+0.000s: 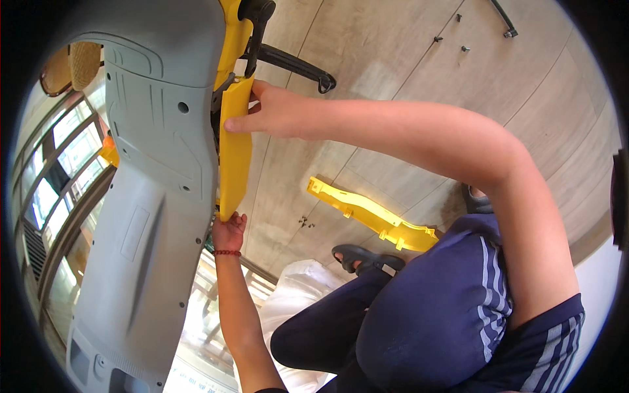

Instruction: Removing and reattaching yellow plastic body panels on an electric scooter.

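A long grey molded plastic body (144,216) with dark holes runs down the left, edged at its upper right by yellow plastic with black fittings. My right hand (265,114) grips a narrow yellow panel (234,157) against that body's right side, thumb on its face and fingers behind. At the panel's lower end, my left hand (229,232), wearing a red bead bracelet, has its fingers curled up against it; part of its grip is hidden. A second yellow trim piece (367,213) lies on the wooden floor to the right of my hands.
Small dark fasteners (306,222) lie near the loose trim, others (464,48) at the top right beside a black bar (504,23). A black leg (295,65) juts from the body. My bent knees and sandal (354,255) are below, near white material (295,281). Glazed windows (75,144) stand left.
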